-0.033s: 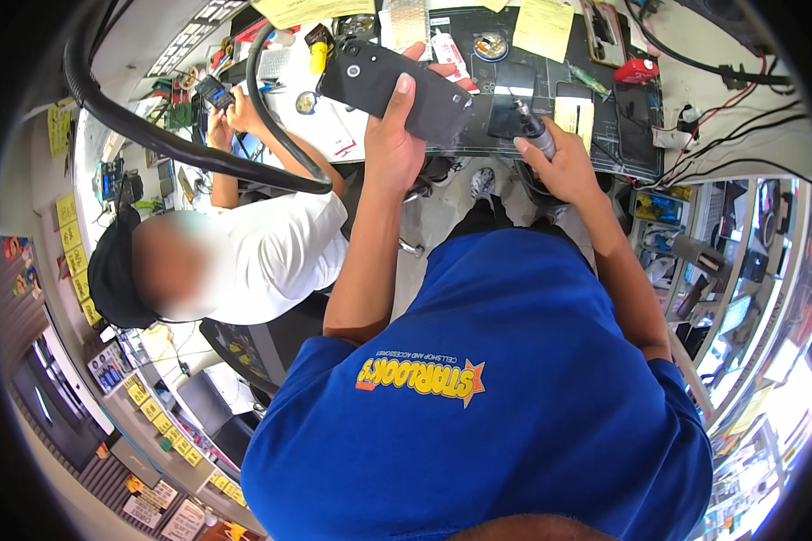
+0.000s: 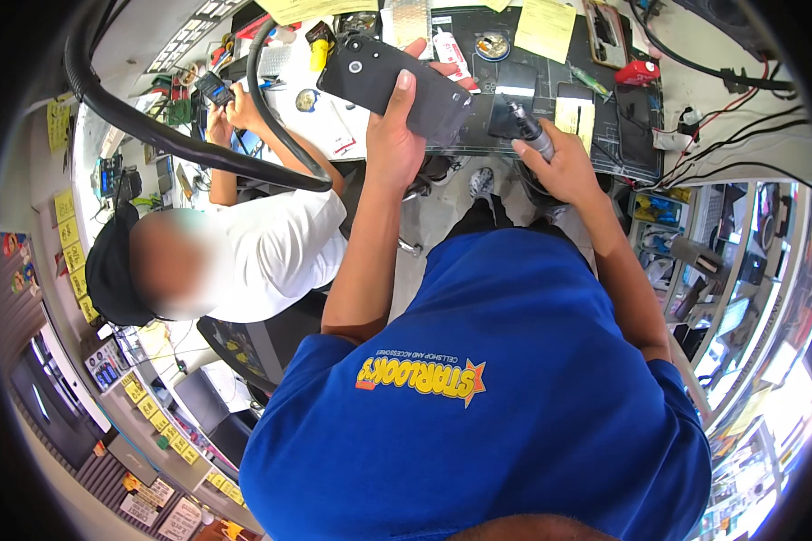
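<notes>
My left hand [image 2: 392, 144] is closed round a black smartphone [image 2: 433, 104], held back up with its camera lenses at the left end. My right hand [image 2: 559, 167] grips a grey cylindrical handheld tool [image 2: 533, 133] with a thin metal tip pointing up and left, just right of the phone. Behind that tip lies a dark phone-sized item [image 2: 514, 86] on the black work mat [image 2: 474, 135]. A yellow paper with a dark slim item [image 2: 573, 117] lies to its right. A white tube [image 2: 449, 52] and a round tin [image 2: 492, 46] are farther back.
A co-worker [image 2: 271, 243] in a white shirt sits at my left, holding a small dark device [image 2: 215, 90]. A thick black hose [image 2: 153, 144] loops over the bench. Cables [image 2: 740, 126], a red object [image 2: 638, 73], yellow notes [image 2: 541, 27] and glass shelving [image 2: 713, 270] are on the right.
Both my hands, with the phone and the tool, have shifted very slightly up and left. Their grips look the same.
</notes>
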`<state>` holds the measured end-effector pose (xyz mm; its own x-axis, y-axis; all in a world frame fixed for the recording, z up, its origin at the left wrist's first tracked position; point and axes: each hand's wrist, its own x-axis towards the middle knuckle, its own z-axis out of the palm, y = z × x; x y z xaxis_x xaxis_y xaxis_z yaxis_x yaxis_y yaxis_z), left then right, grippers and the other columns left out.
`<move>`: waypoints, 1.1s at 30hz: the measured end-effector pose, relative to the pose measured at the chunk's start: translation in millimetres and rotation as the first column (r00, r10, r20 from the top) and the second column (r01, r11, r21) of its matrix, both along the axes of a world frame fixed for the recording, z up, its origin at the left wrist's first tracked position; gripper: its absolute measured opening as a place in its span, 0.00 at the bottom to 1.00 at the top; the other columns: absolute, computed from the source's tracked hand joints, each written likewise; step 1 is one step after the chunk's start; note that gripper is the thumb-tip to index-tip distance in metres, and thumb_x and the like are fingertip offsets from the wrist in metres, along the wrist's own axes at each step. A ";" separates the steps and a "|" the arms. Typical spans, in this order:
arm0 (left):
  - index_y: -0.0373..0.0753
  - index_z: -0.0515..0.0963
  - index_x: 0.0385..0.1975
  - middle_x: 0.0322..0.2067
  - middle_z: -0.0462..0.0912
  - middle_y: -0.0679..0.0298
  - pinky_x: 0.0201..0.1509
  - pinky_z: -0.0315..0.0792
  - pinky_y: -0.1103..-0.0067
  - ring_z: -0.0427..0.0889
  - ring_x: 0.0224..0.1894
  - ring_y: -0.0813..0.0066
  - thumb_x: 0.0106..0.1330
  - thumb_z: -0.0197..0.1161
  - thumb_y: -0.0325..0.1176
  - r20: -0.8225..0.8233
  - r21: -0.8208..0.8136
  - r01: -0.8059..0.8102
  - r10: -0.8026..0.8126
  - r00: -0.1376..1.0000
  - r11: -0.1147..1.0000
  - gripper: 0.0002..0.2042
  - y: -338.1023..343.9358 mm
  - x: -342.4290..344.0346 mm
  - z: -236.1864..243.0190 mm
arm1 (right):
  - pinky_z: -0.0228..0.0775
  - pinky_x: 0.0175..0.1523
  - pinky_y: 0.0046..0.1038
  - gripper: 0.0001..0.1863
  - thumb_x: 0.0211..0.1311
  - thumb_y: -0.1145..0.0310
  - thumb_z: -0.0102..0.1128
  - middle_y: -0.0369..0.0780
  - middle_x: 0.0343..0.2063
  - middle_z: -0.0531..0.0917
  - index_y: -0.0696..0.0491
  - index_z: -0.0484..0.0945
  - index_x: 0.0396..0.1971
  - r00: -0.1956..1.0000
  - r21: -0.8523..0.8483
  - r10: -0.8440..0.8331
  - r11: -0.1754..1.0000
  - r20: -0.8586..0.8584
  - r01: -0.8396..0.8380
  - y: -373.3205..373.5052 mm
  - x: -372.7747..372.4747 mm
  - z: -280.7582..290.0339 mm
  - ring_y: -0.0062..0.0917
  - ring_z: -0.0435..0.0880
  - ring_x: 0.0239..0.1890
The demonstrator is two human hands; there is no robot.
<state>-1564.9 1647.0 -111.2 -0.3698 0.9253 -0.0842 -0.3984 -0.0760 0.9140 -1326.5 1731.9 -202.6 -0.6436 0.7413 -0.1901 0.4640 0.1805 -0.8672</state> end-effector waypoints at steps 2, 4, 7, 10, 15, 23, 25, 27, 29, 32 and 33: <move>0.34 0.57 0.80 0.56 0.84 0.47 0.66 0.81 0.56 0.88 0.59 0.46 0.85 0.53 0.53 0.020 0.047 -0.008 0.007 1.000 0.999 0.35 2.7 -4.2 -10.4 | 0.75 0.37 0.43 0.32 0.68 0.38 0.68 0.48 0.21 0.81 0.56 0.83 0.45 0.996 -0.014 0.067 0.998 0.053 -0.066 0.9 -5.2 10.7 0.45 0.82 0.25; 0.34 0.54 0.81 0.56 0.84 0.47 0.66 0.81 0.56 0.88 0.58 0.46 0.85 0.50 0.56 0.036 0.080 -0.011 0.008 0.999 0.997 0.36 3.7 -4.9 -15.5 | 0.75 0.37 0.43 0.32 0.68 0.36 0.67 0.49 0.21 0.82 0.56 0.84 0.46 0.990 -0.021 0.099 0.995 0.097 -0.097 1.0 -9.8 15.8 0.46 0.84 0.26; 0.36 0.50 0.82 0.56 0.85 0.45 0.66 0.80 0.55 0.88 0.59 0.44 0.85 0.45 0.60 0.032 0.113 -0.012 0.008 0.999 0.994 0.39 12.5 -7.6 -16.3 | 0.76 0.37 0.44 0.34 0.68 0.34 0.66 0.50 0.21 0.83 0.56 0.84 0.46 0.985 -0.009 0.101 0.995 0.141 -0.101 6.2 -18.1 18.1 0.46 0.85 0.27; 0.39 0.48 0.83 0.56 0.85 0.43 0.65 0.81 0.54 0.87 0.59 0.43 0.84 0.40 0.64 0.022 0.121 -0.006 0.004 1.000 0.993 0.40 13.0 -7.0 -17.7 | 0.76 0.37 0.44 0.36 0.68 0.33 0.64 0.50 0.21 0.83 0.58 0.84 0.47 0.982 0.003 0.096 0.995 0.162 -0.097 5.9 -19.8 19.0 0.46 0.87 0.27; 0.43 0.48 0.83 0.57 0.84 0.42 0.63 0.82 0.55 0.87 0.59 0.41 0.84 0.35 0.65 0.100 0.089 -0.015 0.006 0.995 0.996 0.39 6.5 -8.5 -15.3 | 0.76 0.37 0.44 0.38 0.68 0.33 0.65 0.51 0.21 0.83 0.60 0.84 0.47 0.994 0.069 0.015 0.997 0.112 -0.023 2.3 -20.3 15.0 0.45 0.87 0.27; 0.45 0.52 0.82 0.50 0.88 0.46 0.65 0.77 0.45 0.89 0.52 0.46 0.83 0.48 0.63 0.398 0.126 -0.076 0.020 0.917 0.989 0.38 10.0 -11.9 -20.8 | 0.75 0.35 0.43 0.35 0.68 0.35 0.67 0.51 0.21 0.83 0.59 0.83 0.44 0.995 0.020 0.064 0.998 0.071 -0.065 1.8 -19.7 28.0 0.46 0.85 0.26; 0.44 0.53 0.82 0.50 0.88 0.46 0.62 0.80 0.50 0.89 0.52 0.47 0.83 0.47 0.62 0.390 0.111 -0.073 0.024 0.921 0.991 0.38 9.7 -13.9 -21.7 | 0.76 0.36 0.43 0.33 0.68 0.36 0.67 0.50 0.21 0.83 0.57 0.83 0.43 0.995 0.038 0.067 0.997 0.074 -0.070 1.5 -19.3 29.2 0.47 0.85 0.26; 0.44 0.54 0.82 0.49 0.87 0.46 0.61 0.82 0.52 0.89 0.51 0.48 0.84 0.47 0.62 0.394 0.110 -0.077 0.028 0.919 0.991 0.37 9.0 -14.0 -21.2 | 0.76 0.36 0.44 0.32 0.68 0.36 0.67 0.50 0.22 0.84 0.56 0.84 0.43 0.992 0.063 0.088 0.994 0.093 -0.094 2.0 -19.2 33.8 0.48 0.86 0.27; 0.42 0.54 0.81 0.49 0.87 0.44 0.61 0.81 0.53 0.88 0.52 0.49 0.84 0.46 0.61 0.365 0.126 -0.067 0.017 0.931 0.990 0.36 9.7 -12.0 -19.5 | 0.77 0.37 0.45 0.31 0.68 0.36 0.67 0.50 0.23 0.84 0.54 0.84 0.44 0.987 0.054 0.104 0.992 0.122 -0.111 1.9 -19.5 39.9 0.49 0.86 0.29; 0.38 0.55 0.80 0.49 0.86 0.43 0.63 0.81 0.54 0.88 0.52 0.49 0.85 0.45 0.60 0.261 0.098 -0.070 0.042 0.964 0.993 0.36 10.6 -8.4 -19.2 | 0.78 0.39 0.45 0.30 0.69 0.36 0.67 0.50 0.24 0.86 0.53 0.85 0.45 0.978 0.044 0.099 0.993 0.183 -0.109 2.1 -23.3 45.2 0.50 0.88 0.31; 0.37 0.55 0.80 0.49 0.86 0.42 0.64 0.80 0.54 0.88 0.52 0.50 0.85 0.45 0.60 0.216 0.080 -0.074 0.056 0.975 0.994 0.36 11.3 -7.6 -19.3 | 0.79 0.39 0.46 0.30 0.69 0.36 0.66 0.50 0.25 0.86 0.53 0.85 0.45 0.974 0.043 0.092 0.994 0.207 -0.103 2.6 -23.9 46.1 0.50 0.88 0.32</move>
